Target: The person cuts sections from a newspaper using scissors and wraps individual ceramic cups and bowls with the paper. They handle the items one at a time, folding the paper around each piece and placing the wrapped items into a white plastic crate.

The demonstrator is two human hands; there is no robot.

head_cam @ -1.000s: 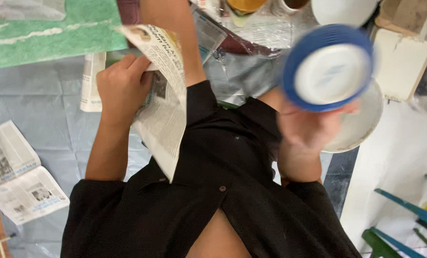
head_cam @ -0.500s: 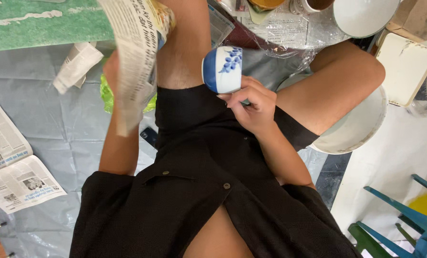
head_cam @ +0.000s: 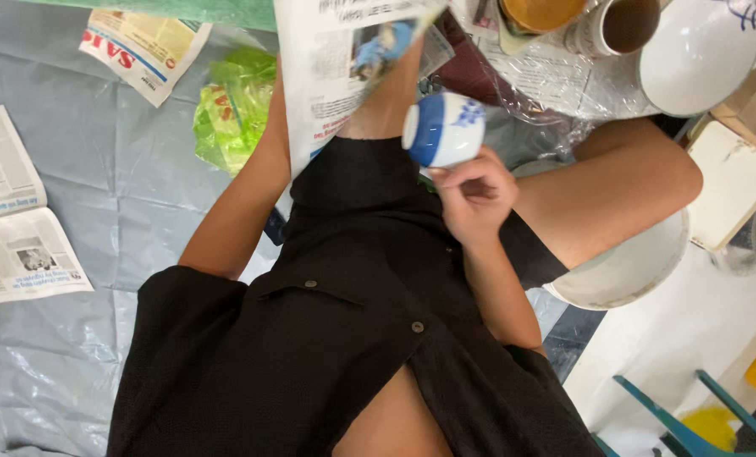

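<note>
My right hand (head_cam: 473,193) grips a small blue-and-white bowl (head_cam: 443,129) by its lower edge. The bowl is tipped on its side above my lap, just right of my black shirt's hem. A newspaper sheet (head_cam: 336,68) hangs upright directly left of the bowl, almost touching it. My left forearm (head_cam: 234,211) runs up behind that sheet. The left hand itself is hidden by the paper it holds up. My bare right knee (head_cam: 623,182) is bent to the right of the bowl.
A grey plastic sheet (head_cam: 115,169) on the floor carries loose newspapers (head_cam: 14,228), a folded paper (head_cam: 141,46) and a green bag (head_cam: 230,110). Ahead stand a large white bowl (head_cam: 708,51), a mug (head_cam: 611,25) and a brown bowl (head_cam: 539,13). Another white bowl (head_cam: 632,271) sits under my knee. Teal chair legs (head_cam: 674,415) lie at lower right.
My right hand has brought the bowl down from the upper right to the middle, turning it on its side. The newspaper sheet has swung up and across toward the bowl.
</note>
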